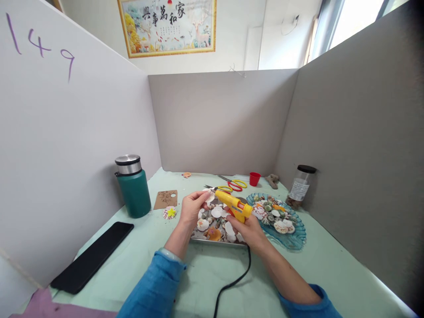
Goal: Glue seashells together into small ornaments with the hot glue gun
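One blue dish (300, 234) of shells (283, 226), right of one metal tray (218, 241), also shell-strewn. Two hands over tray: right hand (248, 229) wrapped round one yellow glue gun (233, 204); left hand (193, 206) nearly closed, pinching one white shell (209, 195) by its tip.

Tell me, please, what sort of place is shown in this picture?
Probably a small craft booth: partitions enclose the table, the right hand holds a yellow glue gun, and shells lie in a tray.
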### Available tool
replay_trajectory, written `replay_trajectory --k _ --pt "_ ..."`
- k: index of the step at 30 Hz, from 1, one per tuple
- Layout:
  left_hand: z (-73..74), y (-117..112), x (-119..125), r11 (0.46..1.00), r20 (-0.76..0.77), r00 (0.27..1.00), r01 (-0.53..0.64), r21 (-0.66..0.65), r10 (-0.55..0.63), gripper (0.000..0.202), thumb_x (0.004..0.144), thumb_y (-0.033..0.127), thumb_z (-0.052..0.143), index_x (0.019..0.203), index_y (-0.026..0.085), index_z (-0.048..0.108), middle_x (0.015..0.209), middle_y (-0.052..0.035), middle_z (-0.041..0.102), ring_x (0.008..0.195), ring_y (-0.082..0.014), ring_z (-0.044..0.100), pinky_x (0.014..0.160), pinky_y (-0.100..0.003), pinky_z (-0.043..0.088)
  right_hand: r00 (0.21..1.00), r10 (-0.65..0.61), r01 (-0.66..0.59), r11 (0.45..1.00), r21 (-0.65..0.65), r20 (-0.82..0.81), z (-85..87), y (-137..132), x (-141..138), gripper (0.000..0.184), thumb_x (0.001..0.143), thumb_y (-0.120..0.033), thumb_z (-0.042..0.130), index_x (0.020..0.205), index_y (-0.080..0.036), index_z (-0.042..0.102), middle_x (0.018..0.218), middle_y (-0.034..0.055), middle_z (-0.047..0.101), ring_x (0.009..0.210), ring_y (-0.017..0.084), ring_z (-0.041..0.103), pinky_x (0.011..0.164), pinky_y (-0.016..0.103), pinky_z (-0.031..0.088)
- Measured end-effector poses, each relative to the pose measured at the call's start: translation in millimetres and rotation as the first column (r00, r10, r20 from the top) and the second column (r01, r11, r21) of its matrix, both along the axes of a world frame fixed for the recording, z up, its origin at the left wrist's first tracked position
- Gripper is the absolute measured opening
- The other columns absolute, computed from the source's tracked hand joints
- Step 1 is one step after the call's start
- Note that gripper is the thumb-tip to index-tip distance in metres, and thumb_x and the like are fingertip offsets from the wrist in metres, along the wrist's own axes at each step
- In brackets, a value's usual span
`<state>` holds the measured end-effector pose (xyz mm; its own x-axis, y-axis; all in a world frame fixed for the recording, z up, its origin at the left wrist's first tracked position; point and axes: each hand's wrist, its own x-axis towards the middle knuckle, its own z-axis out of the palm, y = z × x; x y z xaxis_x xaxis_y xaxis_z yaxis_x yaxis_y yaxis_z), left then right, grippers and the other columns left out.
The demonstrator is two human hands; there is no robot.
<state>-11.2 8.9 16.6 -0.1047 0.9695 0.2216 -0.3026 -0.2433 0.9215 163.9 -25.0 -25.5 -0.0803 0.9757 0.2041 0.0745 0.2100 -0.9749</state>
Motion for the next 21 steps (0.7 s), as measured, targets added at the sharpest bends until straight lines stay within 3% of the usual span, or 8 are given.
replay_trajectory --k 6,15,21 --pt "-0.2 1.0 -0.4 1.0 0.006 1.0 0.0 -0.007 0.0 0.032 0.058 0.036 0.077 0.077 0.011 0.071 0.062 -0.001 0.061 0.042 -0.0041 0.046 0.042 -0.018 0.034 0.998 -0.027 0.027 1.0 0.013 0.055 6.9 -5.3 -0.9 0.047 0.075 -0.043 0.061 0.112 -0.014 0.063 0.054 -0.0042 0.046 0.051 0.011 0.041 0.051 0.024 0.035" --pt "-0.1 -0.9 -0.1 1.0 -0.023 1.0 0.0 -0.003 0.0 0.034 0.057 0.038 0.078 0.076 0.011 0.071 0.062 -0.0015 0.062 0.042 -0.0045 0.045 0.043 -0.019 0.035 0.994 -0.082 0.077 0.995 0.067 0.075 10.5 -7.0 -2.4 0.045 0.075 -0.043 0.061 0.109 -0.015 0.066 0.064 0.0021 0.06 0.064 0.018 0.054 0.055 0.026 0.042" --pt "-0.1 -0.7 0.3 1.0 -0.032 0.999 -0.012 0.003 0.012 0.034 0.057 0.039 0.077 0.075 0.011 0.071 0.059 -0.0007 0.061 0.043 -0.0054 0.046 0.044 -0.019 0.035 0.995 -0.048 0.041 0.996 0.075 0.083 13.0 -10.0 -3.0 0.041 0.075 -0.043 0.061 0.105 -0.015 0.067 0.067 0.002 0.061 0.064 0.017 0.054 0.053 0.025 0.041"
